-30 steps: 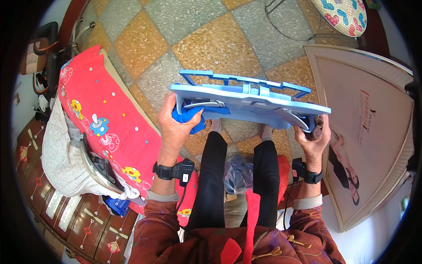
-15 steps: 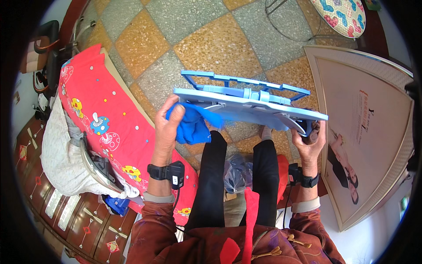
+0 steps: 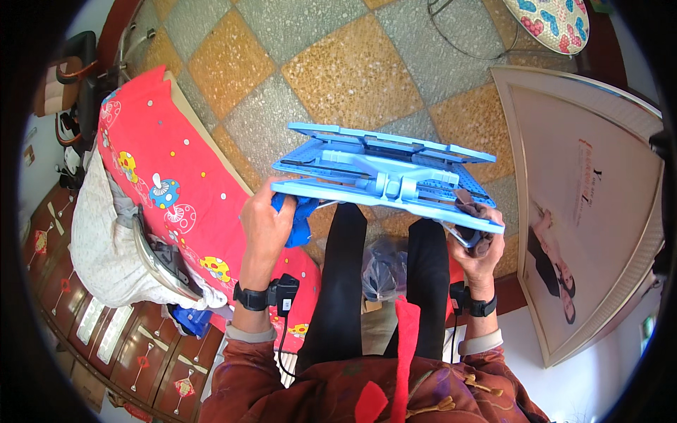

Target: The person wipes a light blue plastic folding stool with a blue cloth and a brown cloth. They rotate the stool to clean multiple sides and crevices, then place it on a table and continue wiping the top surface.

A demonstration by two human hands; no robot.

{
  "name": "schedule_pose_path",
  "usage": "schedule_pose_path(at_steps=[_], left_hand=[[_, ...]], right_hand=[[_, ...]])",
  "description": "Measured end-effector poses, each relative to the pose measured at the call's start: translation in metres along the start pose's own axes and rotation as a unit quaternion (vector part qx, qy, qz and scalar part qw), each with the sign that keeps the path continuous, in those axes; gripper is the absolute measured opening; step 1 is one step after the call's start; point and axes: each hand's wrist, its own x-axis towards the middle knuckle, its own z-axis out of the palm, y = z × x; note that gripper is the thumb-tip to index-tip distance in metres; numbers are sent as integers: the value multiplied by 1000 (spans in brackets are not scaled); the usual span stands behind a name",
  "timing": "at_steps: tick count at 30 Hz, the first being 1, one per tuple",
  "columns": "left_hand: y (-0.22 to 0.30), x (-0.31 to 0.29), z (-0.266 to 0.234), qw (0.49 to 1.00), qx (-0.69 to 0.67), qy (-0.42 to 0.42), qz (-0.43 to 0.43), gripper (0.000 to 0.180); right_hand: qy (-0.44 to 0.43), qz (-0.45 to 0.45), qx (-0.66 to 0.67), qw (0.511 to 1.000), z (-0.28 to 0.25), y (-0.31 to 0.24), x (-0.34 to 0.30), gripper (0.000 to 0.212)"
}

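Between my hands is a light-blue plastic folding frame (image 3: 391, 187), with slatted panels and a thick jointed piece across its middle. My left hand (image 3: 264, 222) is closed on its near left corner, with a bright-blue cloth (image 3: 302, 220) bunched under that corner. At the right end, my right hand (image 3: 483, 257) grips the near corner together with a crumpled dark-brown cloth (image 3: 474, 206). Part of this cloth lies over the panel's edge. Some of the fingers on both hands are hidden behind the frame and the cloths. The frame is held up above my knees.
To the left lies a red sheet (image 3: 180, 169) with mushroom prints, beside a pale cover (image 3: 99, 247). A large framed picture (image 3: 564, 169) leans at the right. Between my legs is a clear plastic bag (image 3: 384, 271). A patterned round stool (image 3: 553, 21) stands far right.
The frame has tipped, its near edge coming down toward me, so the jointed middle and inner panels now show more. Both hands have moved slightly lower and inward with it.
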Motion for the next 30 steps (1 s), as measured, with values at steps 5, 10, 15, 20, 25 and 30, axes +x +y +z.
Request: schedule_pose_path(at_steps=[5, 10, 15, 20, 25, 30], left_hand=[[-11, -18, -2, 999, 30, -2, 29, 21], [-17, -30, -4, 999, -4, -19, 40, 22], [-23, -46, -4, 992, -98, -62, -51, 32], [-42, -45, -10, 965, -188, -179, -35, 44], [-50, -33, -17, 960, -148, -232, 40, 67], [-38, -7, -10, 964, -146, -191, 110, 75]], right_hand=[[-23, -4, 13, 1000, -2, 3, -14, 56], [-27, -4, 42, 999, -2, 4, -31, 61], [-70, 39, 48, 996, -13, 5, -55, 76], [-91, 48, 30, 994, -18, 6, -68, 80], [-83, 70, 61, 992, -15, 2, -61, 71], [-81, 61, 12, 995, -13, 0, -25, 66]])
